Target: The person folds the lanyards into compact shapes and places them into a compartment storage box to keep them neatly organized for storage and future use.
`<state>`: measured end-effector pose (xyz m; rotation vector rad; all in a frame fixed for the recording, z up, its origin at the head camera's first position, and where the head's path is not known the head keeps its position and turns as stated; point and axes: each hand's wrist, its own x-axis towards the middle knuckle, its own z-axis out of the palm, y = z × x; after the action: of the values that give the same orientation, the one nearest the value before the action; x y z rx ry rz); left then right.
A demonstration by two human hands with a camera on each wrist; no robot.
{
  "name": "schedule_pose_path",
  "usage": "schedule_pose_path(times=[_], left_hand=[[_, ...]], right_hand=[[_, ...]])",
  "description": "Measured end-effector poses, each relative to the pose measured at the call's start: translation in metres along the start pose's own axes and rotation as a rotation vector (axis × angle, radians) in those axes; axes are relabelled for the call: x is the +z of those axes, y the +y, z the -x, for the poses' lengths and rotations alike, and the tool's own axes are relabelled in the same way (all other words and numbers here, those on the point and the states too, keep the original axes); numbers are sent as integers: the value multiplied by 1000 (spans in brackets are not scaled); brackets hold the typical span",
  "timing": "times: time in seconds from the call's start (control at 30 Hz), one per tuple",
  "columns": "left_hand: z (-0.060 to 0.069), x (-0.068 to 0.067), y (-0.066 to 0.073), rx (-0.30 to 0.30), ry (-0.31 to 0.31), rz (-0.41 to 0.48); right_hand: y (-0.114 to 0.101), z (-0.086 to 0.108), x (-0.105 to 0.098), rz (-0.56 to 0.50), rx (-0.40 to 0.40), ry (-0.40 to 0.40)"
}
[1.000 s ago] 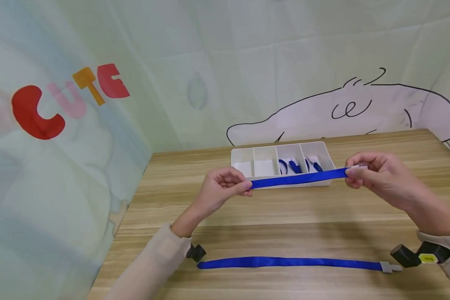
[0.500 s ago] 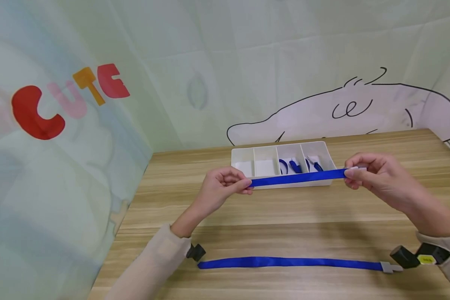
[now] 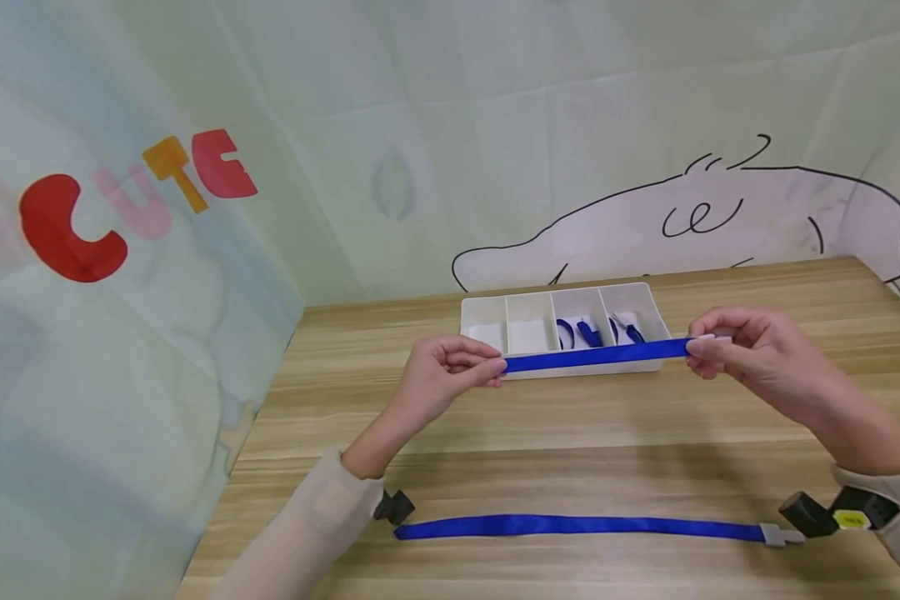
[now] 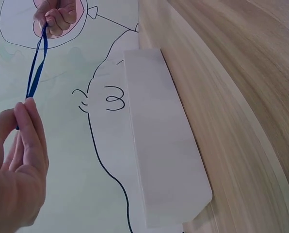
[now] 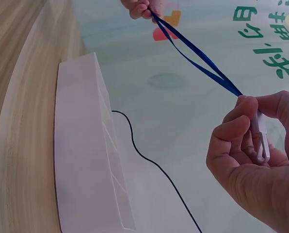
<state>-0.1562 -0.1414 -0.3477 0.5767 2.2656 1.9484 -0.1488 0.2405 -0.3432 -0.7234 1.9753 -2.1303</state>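
Observation:
A blue lanyard [image 3: 596, 356] is stretched between both hands in the air, in front of the white tray. My left hand [image 3: 450, 375] pinches its left end between thumb and fingers. The right hand [image 3: 757, 354] grips the other end near a pale clip, which shows below the fingertips in the right wrist view as a white clip [image 5: 262, 141]. From the wrists, the strap [image 4: 36, 77] appears as a narrow doubled loop. Another blue lanyard [image 3: 570, 524] lies straight on the table, its grey-white clip [image 3: 776, 535] pointing right.
A white tray [image 3: 528, 336] with several compartments stands at the back of the wooden table [image 3: 540, 450]. Its two right compartments hold blue items [image 3: 589, 333]. A printed cloth [image 3: 390, 100] hangs behind and along the left.

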Motion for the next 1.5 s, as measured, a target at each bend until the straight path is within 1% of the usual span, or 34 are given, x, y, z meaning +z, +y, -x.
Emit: schedule_pose_path(times=[0.07, 0.17, 0.27, 0.37, 0.47, 0.6, 0.67, 0.83, 0.9, 0.97, 1.1, 1.23, 1.33, 1.5], left_hand=[[0, 0, 0, -20, 7, -18], [0, -1, 1, -39, 14, -49], [0, -1, 1, -50, 23, -85], [1, -1, 1, -53, 34, -112], [1, -1, 0, -45, 50, -134], [2, 0, 0, -34, 77, -155], [2, 0, 1, -32, 89, -174], [3, 0, 3, -33, 104, -227], [2, 0, 4, -36, 109, -236], [1, -1, 4, -44, 120, -245], [-3, -2, 5, -51, 150, -217], [-5, -2, 6, -37, 174, -179], [-5, -1, 7, -14, 179, -165], [-5, -1, 9, 21, 171, -155]], right_hand=[[0, 0, 1, 32, 9, 6], [2, -1, 3, 128, 38, 30], [3, -2, 5, 172, 80, 53], [5, -4, 7, 161, 111, 71], [6, -5, 9, 136, 123, 86], [9, -6, 11, 86, 105, 101], [10, -6, 12, 108, 92, 113], [9, -7, 16, 311, 90, 144], [8, -9, 17, 357, 96, 141], [7, -10, 17, 375, 96, 133], [5, -12, 18, 383, 98, 124], [4, -14, 20, 377, 95, 119], [3, -15, 22, 368, 94, 116], [1, -17, 25, 374, 90, 114]])
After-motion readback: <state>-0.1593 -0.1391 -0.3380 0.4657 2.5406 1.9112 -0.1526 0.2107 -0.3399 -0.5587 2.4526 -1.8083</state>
